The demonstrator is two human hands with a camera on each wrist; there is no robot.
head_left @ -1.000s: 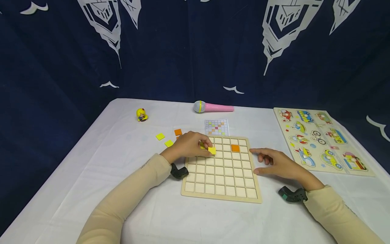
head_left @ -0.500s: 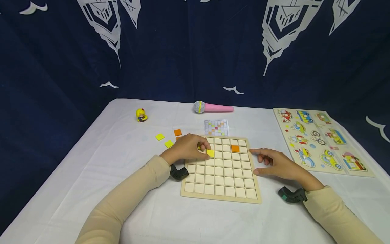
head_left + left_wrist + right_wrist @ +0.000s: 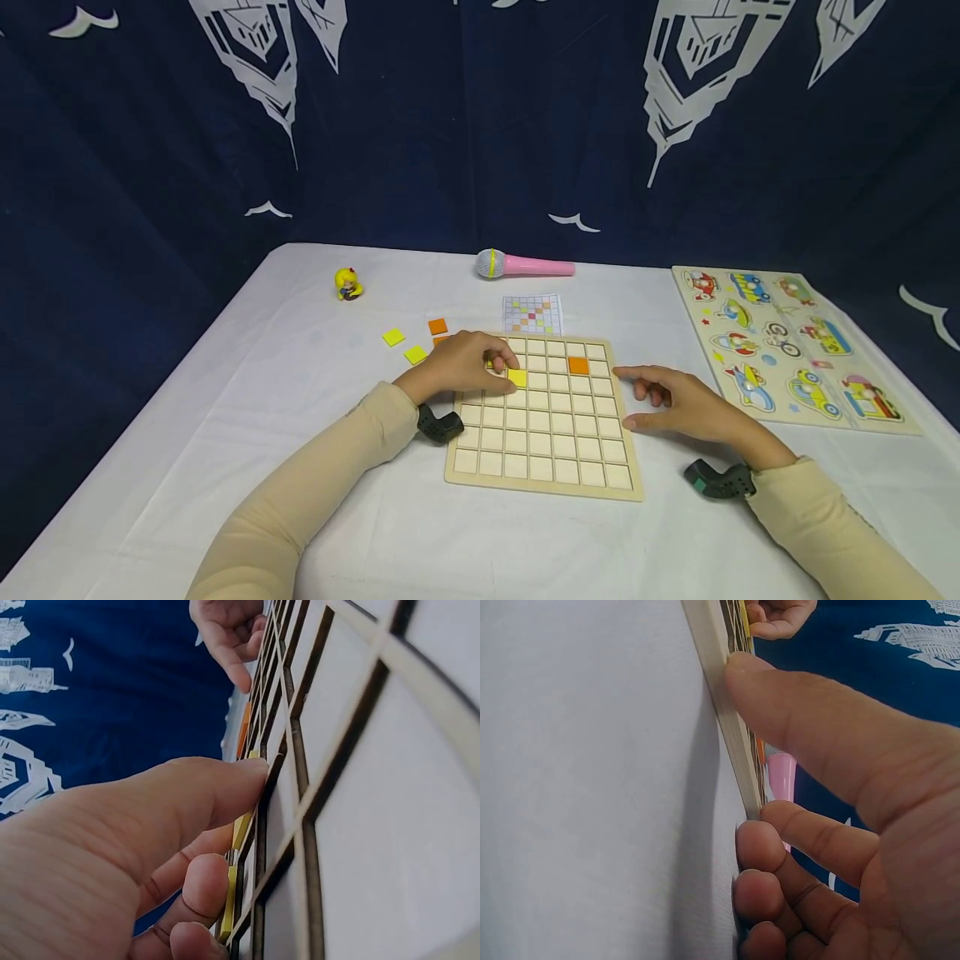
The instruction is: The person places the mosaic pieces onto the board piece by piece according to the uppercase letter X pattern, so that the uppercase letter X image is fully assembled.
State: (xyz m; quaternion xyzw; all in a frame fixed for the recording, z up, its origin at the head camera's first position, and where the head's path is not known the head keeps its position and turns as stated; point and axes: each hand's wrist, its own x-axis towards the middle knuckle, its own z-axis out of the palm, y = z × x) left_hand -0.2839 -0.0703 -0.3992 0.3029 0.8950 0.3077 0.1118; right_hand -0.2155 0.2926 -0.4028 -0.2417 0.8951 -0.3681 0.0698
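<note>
A square wooden grid board (image 3: 545, 490) lies on the white table. My left hand (image 3: 465, 364) reaches over its upper left part, with thumb and index finger pinching a yellow square tile (image 3: 517, 378) that sits at one of the cells. A second yellow tile (image 3: 229, 904) shows under the curled fingers in the left wrist view, mostly hidden in the head view. One orange tile (image 3: 578, 366) lies in a cell at the upper right. At the board's right edge, my right hand (image 3: 686, 406) touches the rim with thumb and index fingertips, other fingers bent.
Loose yellow tiles (image 3: 393, 337) and orange tiles (image 3: 437, 327) lie left of the board. Behind it is a printed pattern card (image 3: 532, 314), then a pink toy microphone (image 3: 536, 266). A small figurine (image 3: 348, 284) stands far left; a picture puzzle board (image 3: 772, 375) lies right.
My left hand has lowered the yellow tile slightly left and toward me into its cell position, then held still. The right hand stays at the board's edge.
</note>
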